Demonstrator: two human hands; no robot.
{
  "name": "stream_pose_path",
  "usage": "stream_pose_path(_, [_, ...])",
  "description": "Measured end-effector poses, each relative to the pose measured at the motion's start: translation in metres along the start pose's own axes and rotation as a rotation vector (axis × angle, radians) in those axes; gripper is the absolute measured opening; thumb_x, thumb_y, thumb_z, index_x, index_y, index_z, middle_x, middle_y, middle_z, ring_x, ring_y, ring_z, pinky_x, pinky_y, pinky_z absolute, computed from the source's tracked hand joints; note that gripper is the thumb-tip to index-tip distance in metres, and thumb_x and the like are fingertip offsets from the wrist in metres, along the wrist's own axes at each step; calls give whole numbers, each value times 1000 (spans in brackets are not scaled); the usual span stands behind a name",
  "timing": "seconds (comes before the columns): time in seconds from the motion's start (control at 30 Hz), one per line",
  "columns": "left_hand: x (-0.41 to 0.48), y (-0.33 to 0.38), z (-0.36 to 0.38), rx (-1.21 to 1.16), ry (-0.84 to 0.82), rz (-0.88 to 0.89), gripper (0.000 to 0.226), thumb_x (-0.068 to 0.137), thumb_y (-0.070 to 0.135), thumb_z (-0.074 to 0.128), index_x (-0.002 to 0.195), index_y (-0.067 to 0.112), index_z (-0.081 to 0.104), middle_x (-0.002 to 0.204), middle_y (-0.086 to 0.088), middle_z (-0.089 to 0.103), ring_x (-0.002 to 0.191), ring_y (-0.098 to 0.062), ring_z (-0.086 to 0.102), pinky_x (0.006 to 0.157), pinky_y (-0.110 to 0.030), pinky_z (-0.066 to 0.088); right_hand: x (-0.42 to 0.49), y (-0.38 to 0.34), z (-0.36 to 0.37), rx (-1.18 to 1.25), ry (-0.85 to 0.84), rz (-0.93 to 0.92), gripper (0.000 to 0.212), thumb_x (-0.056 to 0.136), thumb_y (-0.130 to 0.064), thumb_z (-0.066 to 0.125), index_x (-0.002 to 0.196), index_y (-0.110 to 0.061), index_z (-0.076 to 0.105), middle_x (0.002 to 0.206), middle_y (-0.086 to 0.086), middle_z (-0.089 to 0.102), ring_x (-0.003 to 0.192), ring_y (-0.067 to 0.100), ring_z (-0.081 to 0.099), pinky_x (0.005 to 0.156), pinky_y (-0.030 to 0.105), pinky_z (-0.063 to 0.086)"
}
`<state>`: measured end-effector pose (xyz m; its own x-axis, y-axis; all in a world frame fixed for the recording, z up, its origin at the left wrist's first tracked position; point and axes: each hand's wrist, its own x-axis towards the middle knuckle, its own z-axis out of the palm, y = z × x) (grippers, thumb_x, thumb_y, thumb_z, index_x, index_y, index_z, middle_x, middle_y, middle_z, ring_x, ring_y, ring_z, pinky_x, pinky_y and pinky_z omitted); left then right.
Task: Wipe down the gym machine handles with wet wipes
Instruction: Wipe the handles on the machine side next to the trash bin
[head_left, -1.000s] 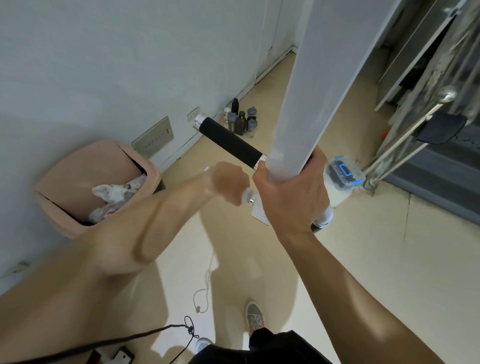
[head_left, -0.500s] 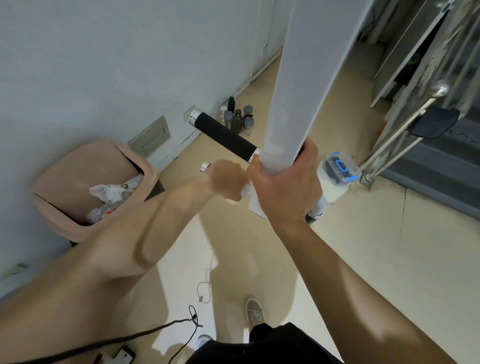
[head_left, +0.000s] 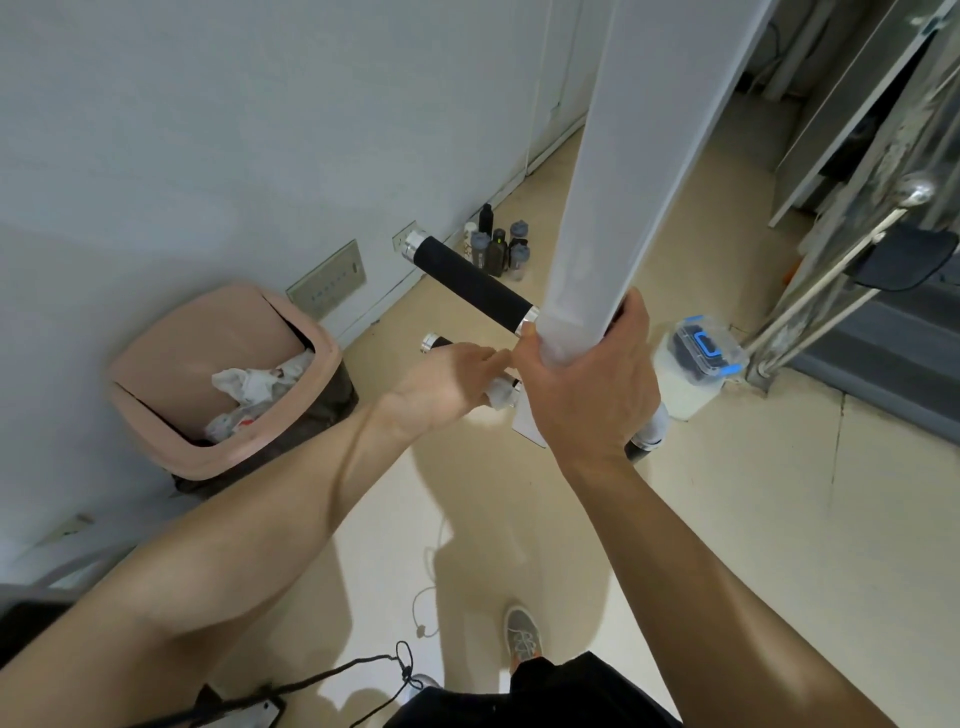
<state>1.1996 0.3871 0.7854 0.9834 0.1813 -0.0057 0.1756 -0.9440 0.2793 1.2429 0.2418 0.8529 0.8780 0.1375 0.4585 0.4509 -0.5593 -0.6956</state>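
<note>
A white machine post (head_left: 618, 182) runs down the middle of the view. An upper handle (head_left: 472, 283), black foam with chrome ends, sticks out to its left. Below it is a lower handle (head_left: 435, 343), of which only the chrome tip and a short black stretch show. My left hand (head_left: 447, 389) is wrapped around that lower handle with a crumpled white wet wipe (head_left: 498, 396) pressed under the fingers. My right hand (head_left: 587, 384) grips the bottom of the post. A further handle end (head_left: 649, 436) pokes out to the right below that hand.
A pink swing-lid bin (head_left: 218, 379) holding used wipes stands against the wall on the left. Several small bottles (head_left: 496, 247) line the skirting. A clear tub with a blue clip lid (head_left: 696, 358) sits on the floor to the right, next to a metal rack (head_left: 841, 270). My shoe (head_left: 522, 636) and cables lie below.
My left hand has turned and slid along the lower handle, so the chrome tip and more of the wipe now show. My right hand stays clamped on the post.
</note>
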Motion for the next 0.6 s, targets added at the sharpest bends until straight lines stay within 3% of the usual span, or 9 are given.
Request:
stream_pose_path(0.13, [-8,-18,14,63,183,120,15,94,25,64,104,15,58,89,4,66,76,-19,62,54,-28,43,2,1,0,2,3,-4,75,70,-55,74,127,-14,48,104,0,64,83,24,63,71,45,55])
stream_pose_path(0.33, [-9,-11,10,10,292,165,11,97,24,59,94,21,68,88,8,67,74,-17,59,53,-26,35,4,2,-1,-6,-15,-14,74,71,-54,74,126,-12,49,104,1,64,85,25,62,72,43,53])
stream_pose_path(0.43, [-11,-8,10,-52,278,157,13,95,21,58,98,18,70,96,6,68,88,-20,61,62,-35,50,5,3,-2,-13,-13,-22,74,72,-54,74,126,-10,49,103,1,64,84,26,62,71,41,53])
stream_pose_path(0.6, [-14,-9,-2,-250,361,22,4,92,15,66,91,13,63,103,0,63,92,-21,58,77,-37,51,8,5,-2,-23,-16,-44,74,72,-56,73,125,-10,50,102,1,64,82,26,62,68,39,51])
